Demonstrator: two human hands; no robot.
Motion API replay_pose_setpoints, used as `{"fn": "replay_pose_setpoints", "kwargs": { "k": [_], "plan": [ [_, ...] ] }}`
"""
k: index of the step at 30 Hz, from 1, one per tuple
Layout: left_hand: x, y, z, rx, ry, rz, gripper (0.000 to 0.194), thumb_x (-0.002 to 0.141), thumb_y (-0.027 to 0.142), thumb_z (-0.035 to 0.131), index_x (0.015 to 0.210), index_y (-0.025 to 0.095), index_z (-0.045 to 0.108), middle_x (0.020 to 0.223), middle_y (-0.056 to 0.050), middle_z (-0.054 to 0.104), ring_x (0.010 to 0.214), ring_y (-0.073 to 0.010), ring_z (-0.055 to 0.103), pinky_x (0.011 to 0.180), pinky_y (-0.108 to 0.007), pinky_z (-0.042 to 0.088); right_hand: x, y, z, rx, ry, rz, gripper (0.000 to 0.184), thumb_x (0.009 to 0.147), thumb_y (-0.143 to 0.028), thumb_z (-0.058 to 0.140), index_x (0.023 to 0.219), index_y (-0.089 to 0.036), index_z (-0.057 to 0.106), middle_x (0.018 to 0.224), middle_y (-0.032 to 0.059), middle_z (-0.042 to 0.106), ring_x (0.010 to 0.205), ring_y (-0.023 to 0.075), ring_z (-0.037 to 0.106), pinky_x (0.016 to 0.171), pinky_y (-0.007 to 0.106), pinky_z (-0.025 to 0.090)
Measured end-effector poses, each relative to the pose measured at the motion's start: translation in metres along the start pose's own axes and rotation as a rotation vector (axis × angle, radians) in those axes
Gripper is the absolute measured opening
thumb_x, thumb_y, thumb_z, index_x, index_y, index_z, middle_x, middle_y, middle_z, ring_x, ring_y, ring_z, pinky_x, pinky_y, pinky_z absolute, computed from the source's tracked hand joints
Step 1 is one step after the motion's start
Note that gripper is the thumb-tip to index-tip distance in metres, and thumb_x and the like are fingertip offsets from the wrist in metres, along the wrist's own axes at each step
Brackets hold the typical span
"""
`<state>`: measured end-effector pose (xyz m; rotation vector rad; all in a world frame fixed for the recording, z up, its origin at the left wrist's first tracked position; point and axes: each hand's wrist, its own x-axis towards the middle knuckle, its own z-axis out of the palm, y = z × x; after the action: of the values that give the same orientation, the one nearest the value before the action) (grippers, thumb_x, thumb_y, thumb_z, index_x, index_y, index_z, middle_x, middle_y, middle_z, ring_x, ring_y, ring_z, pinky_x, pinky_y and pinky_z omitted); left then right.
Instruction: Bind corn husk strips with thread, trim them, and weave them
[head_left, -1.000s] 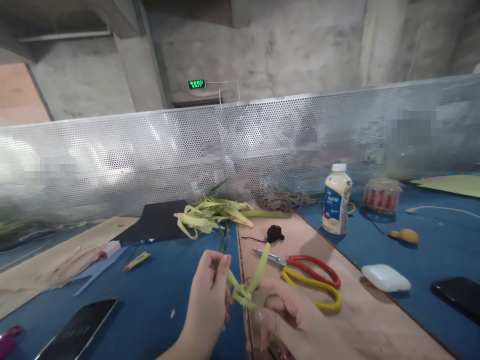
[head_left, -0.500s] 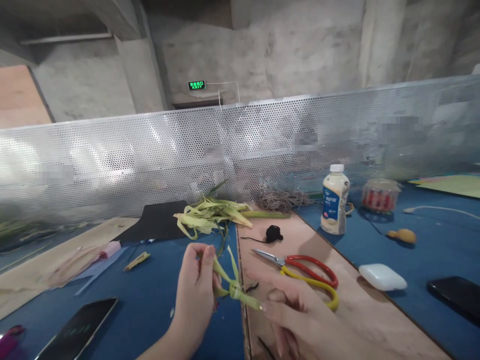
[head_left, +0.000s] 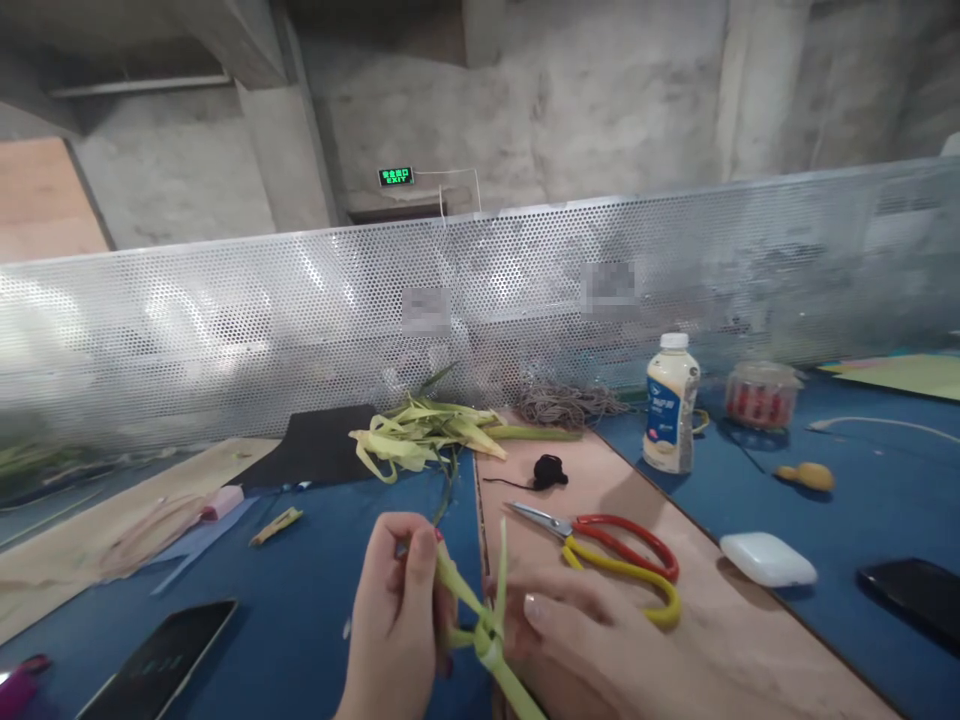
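Head view: knotted green strip (head_left: 490, 650), one end hidden in left hand (head_left: 397, 605)

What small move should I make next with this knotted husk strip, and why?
I'd probably pinch the lower tail with your right hand and pull gently: the left hand holds the husk strip higher up, and the knot looks slightly open.

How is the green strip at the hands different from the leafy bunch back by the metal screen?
The green strip is looped into a knot, while the leafy bunch is a loose, tangled heap. The green strip is gripped by the left hand, whereas the leafy bunch lies unheld. The green strip is also much smaller than the leafy bunch. Both are yellowish green.
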<state>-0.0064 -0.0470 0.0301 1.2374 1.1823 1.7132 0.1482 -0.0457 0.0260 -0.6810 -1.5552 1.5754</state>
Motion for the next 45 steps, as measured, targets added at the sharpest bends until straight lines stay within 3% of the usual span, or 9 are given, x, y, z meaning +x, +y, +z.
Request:
{"fn": "replay_pose_setpoints", "kwargs": {
  "k": [6, 9, 11, 14, 19, 23, 37, 41, 45],
  "plan": [
    [-0.004, -0.011, -0.002, 0.029, -0.183, 0.081, 0.027, 0.083, 0.047, 0.041, 0.085, 0.021, 0.049, 0.049, 0.006, 0.052, 0.031, -0.0029, 0.035, 0.031, -0.010, 0.028, 0.001, 0.010, 0.005, 0.188, 0.132, 0.029, 0.018, 0.068, -0.035, 0.067, 0.066, -0.017, 0.063, 0.062, -0.0012, 0.059, 0.060, 0.0105, 0.056, 0.063, 0.024, 0.045],
    [-0.001, -0.012, -0.003, 0.114, -0.361, 0.220, 0.023, 0.085, 0.037, 0.042, 0.093, 0.021, 0.057, 0.075, -0.001, 0.062, 0.058, -0.0090, 0.055, 0.053, -0.016, 0.045, 0.007, 0.013, -0.001, 0.146, 0.190, -0.030, 0.025, 0.066, -0.038, 0.068, 0.061, -0.016, 0.060, 0.055, -0.0025, 0.055, 0.053, 0.0086, 0.050, 0.056, 0.022, 0.042],
    [0.002, -0.011, -0.002, 0.240, -0.483, 0.307, 0.019, 0.083, 0.028, 0.046, 0.095, 0.022, 0.059, 0.085, -0.003, 0.064, 0.076, -0.0137, 0.059, 0.069, -0.021, 0.047, 0.011, 0.017, -0.005, 0.071, 0.208, -0.071, 0.027, 0.065, -0.039, 0.068, 0.060, -0.015, 0.060, 0.054, -0.0025, 0.053, 0.051, 0.0079, 0.047, 0.053, 0.021, 0.039],
    [0.004, -0.011, -0.001, 0.382, -0.589, 0.380, 0.022, 0.075, 0.018, 0.054, 0.097, 0.021, 0.058, 0.091, -0.004, 0.064, 0.083, -0.0165, 0.060, 0.073, -0.024, 0.046, 0.015, 0.024, -0.011, 0.045, 0.234, -0.082, 0.026, 0.066, -0.040, 0.067, 0.064, -0.015, 0.061, 0.054, -0.0024, 0.052, 0.050, 0.0081, 0.046, 0.051, 0.020, 0.037],
    [0.003, -0.020, 0.000, 0.436, -0.537, 0.374, 0.022, 0.069, 0.015, 0.057, 0.091, 0.019, 0.055, 0.082, -0.003, 0.063, 0.076, -0.0160, 0.061, 0.067, -0.024, 0.047, 0.015, 0.031, -0.013, -0.059, 0.325, -0.223, 0.018, 0.071, -0.035, 0.064, 0.072, -0.017, 0.061, 0.072, 0.0016, 0.057, 0.068, 0.0143, 0.053, 0.064, 0.027, 0.042],
    [0.000, -0.028, 0.002, 0.361, -0.463, 0.355, 0.010, 0.071, 0.016, 0.054, 0.080, 0.019, 0.051, 0.071, 0.000, 0.059, 0.068, -0.0143, 0.059, 0.060, -0.021, 0.046, 0.012, 0.033, -0.013, -0.125, 0.366, -0.210, 0.017, 0.072, -0.033, 0.064, 0.068, -0.017, 0.059, 0.072, 0.0002, 0.051, 0.068, 0.0137, 0.051, 0.063, 0.027, 0.041],
    [-0.003, -0.026, 0.005, 0.332, -0.477, 0.340, 0.014, 0.066, 0.008, 0.050, 0.073, 0.019, 0.048, 0.066, 0.002, 0.054, 0.065, -0.0124, 0.056, 0.058, -0.020, 0.043, 0.012, 0.028, -0.014, -0.139, 0.436, -0.306, 0.026, 0.073, -0.039, 0.060, 0.061, -0.017, 0.053, 0.076, -0.0009, 0.043, 0.070, 0.0135, 0.046, 0.065, 0.027, 0.038],
    [-0.003, -0.026, 0.003, 0.350, -0.487, 0.338, 0.012, 0.067, 0.009, 0.050, 0.073, 0.019, 0.049, 0.066, 0.001, 0.053, 0.063, -0.0121, 0.055, 0.058, -0.020, 0.044, 0.014, 0.022, -0.019, -0.014, 0.392, -0.198, 0.032, 0.074, -0.045, 0.058, 0.061, -0.016, 0.055, 0.072, 0.0004, 0.048, 0.071, 0.0142, 0.047, 0.068, 0.027, 0.038],
    [-0.005, -0.026, 0.000, 0.372, -0.560, 0.355, 0.014, 0.066, 0.008, 0.052, 0.074, 0.019, 0.050, 0.069, -0.001, 0.057, 0.060, -0.0123, 0.056, 0.056, -0.021, 0.045, 0.020, 0.019, -0.028, 0.416, 0.226, 0.039, 0.056, 0.080, -0.060, 0.035, 0.063, -0.014, 0.061, 0.067, 0.0037, 0.055, 0.061, 0.0132, 0.049, 0.061, 0.026, 0.039]
  ]
}}
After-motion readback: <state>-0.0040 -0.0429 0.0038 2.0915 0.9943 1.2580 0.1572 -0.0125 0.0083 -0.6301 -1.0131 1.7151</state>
